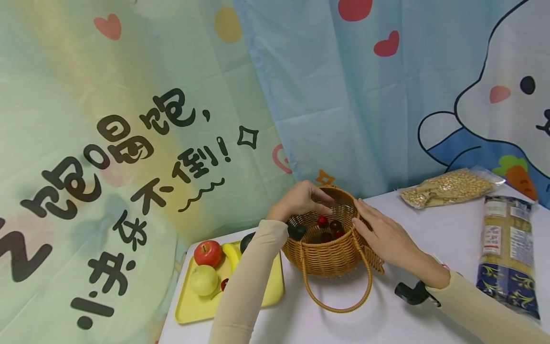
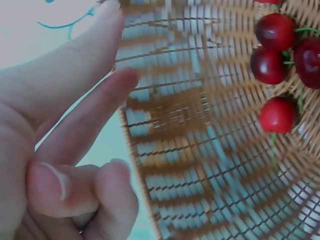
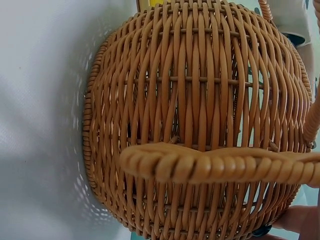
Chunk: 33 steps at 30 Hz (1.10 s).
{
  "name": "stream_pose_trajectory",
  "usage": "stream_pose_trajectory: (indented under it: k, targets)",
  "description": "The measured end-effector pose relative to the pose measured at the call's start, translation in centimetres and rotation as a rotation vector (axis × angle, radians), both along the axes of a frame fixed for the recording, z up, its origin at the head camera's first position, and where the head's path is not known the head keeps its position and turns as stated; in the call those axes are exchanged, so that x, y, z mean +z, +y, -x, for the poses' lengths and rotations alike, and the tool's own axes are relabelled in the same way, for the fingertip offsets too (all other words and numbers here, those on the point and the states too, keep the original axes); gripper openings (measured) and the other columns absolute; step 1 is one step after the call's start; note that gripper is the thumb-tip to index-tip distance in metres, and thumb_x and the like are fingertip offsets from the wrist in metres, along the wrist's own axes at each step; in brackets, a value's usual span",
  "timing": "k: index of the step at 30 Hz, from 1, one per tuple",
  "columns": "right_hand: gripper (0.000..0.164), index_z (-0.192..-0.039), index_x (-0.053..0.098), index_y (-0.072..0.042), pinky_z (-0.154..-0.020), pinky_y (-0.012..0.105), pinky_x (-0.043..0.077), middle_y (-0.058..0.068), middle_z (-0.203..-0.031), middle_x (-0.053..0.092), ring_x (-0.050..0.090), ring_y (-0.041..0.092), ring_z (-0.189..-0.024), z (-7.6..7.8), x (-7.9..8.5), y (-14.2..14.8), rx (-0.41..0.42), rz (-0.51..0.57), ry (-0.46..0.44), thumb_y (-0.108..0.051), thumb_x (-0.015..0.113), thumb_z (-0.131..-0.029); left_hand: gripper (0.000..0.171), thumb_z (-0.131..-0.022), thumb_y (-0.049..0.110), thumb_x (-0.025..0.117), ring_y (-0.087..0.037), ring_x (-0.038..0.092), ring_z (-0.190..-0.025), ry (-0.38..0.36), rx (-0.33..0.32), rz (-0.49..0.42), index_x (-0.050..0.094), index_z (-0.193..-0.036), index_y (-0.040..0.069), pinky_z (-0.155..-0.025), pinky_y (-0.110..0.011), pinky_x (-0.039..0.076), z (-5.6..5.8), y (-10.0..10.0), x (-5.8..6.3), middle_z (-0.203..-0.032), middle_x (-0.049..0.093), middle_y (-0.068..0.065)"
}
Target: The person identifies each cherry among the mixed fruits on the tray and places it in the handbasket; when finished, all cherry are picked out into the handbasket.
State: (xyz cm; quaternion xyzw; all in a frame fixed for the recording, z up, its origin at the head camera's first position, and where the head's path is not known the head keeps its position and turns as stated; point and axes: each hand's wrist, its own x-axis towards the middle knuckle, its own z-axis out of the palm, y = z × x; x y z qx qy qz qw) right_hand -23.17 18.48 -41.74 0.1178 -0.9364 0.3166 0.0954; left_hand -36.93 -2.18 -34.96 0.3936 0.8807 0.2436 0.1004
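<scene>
A brown wicker basket (image 1: 322, 258) with looped handles stands on the table, several dark red cherries (image 1: 337, 227) lying inside it. Over its opening, my left hand (image 1: 302, 198) reaches in from the far left side. In the left wrist view, two of its fingers (image 2: 100, 110) extend near the rim and others are curled; nothing shows between them. My right hand (image 1: 384, 234) rests at the basket's right rim with straight fingers. In the right wrist view, the basket's woven side (image 3: 200, 100) fills the frame, with part of a hand (image 3: 295, 220) at the lower right.
Left of the basket sits a yellow tray (image 1: 182, 306) with a red apple (image 1: 208, 253), a pale green round fruit (image 1: 204, 280) and a banana (image 1: 232, 255), partly behind my left sleeve. At right lie a bag of beans (image 1: 451, 187) and a long printed package (image 1: 509, 253). A curtain (image 1: 326, 95) hangs behind.
</scene>
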Motion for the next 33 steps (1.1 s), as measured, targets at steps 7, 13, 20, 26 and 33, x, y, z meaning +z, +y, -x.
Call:
stream_pose_trajectory:
  k: [7, 13, 20, 26, 33]
  targets:
    - [0.065, -0.153, 0.013, -0.016, -0.104, 0.065, 0.028, 0.016, -0.158, 0.017, 0.028, 0.044, -0.139, 0.0, -0.1, 0.0, -0.007, -0.003, -0.001, -0.052, 0.027, -0.101, 0.033, -0.078, 0.036, 0.075, -0.013, 0.065, -0.106, -0.004, 0.048, -0.127, 0.073, -0.109, 0.023, -0.084, -0.025, 0.053, -0.7, -2.4, 2.1, -0.112, 0.071, 0.002]
    - [0.064, -0.153, 0.014, -0.015, -0.103, 0.065, 0.028, 0.016, -0.158, 0.018, 0.028, 0.045, -0.138, 0.0, -0.2, -0.2, 0.001, 0.004, 0.013, -0.050, 0.028, -0.101, 0.038, -0.079, 0.038, 0.075, -0.007, 0.062, -0.077, 0.016, 0.074, -0.221, 0.071, -0.113, 0.021, -0.065, -0.023, 0.045, -1.5, -4.4, 2.7, -0.114, 0.070, 0.002]
    - [0.065, -0.153, 0.013, -0.017, -0.104, 0.065, 0.028, 0.015, -0.158, 0.017, 0.028, 0.045, -0.139, 0.0, 0.0, -0.2, -0.007, 0.000, 0.002, -0.052, 0.026, -0.100, 0.033, -0.080, 0.039, 0.074, -0.021, 0.013, -0.043, 0.065, 0.126, -0.285, 0.069, -0.113, 0.034, -0.040, -0.029, 0.021, -3.1, -6.6, 3.4, -0.113, 0.070, 0.010]
    - [0.065, -0.153, 0.015, -0.014, -0.103, 0.065, 0.029, 0.017, -0.157, 0.019, 0.028, 0.044, -0.138, 0.1, -0.1, -0.2, 0.000, -0.004, 0.019, -0.051, 0.027, -0.101, 0.033, -0.079, 0.036, 0.076, -0.010, 0.016, -0.036, 0.137, 0.206, -0.303, 0.069, -0.112, 0.034, -0.038, -0.027, 0.021, -4.9, -8.5, 3.6, -0.101, 0.073, 0.008]
    - [0.063, -0.153, 0.015, -0.015, -0.103, 0.064, 0.029, 0.016, -0.158, 0.019, 0.029, 0.044, -0.138, 0.1, -0.1, -0.2, 0.000, 0.001, 0.023, -0.050, 0.027, -0.101, 0.029, -0.082, 0.029, 0.074, 0.003, 0.020, -0.032, 0.228, 0.301, -0.386, 0.071, -0.111, 0.025, -0.035, -0.026, 0.023, -7.2, -11.3, 2.6, -0.083, 0.073, -0.001]
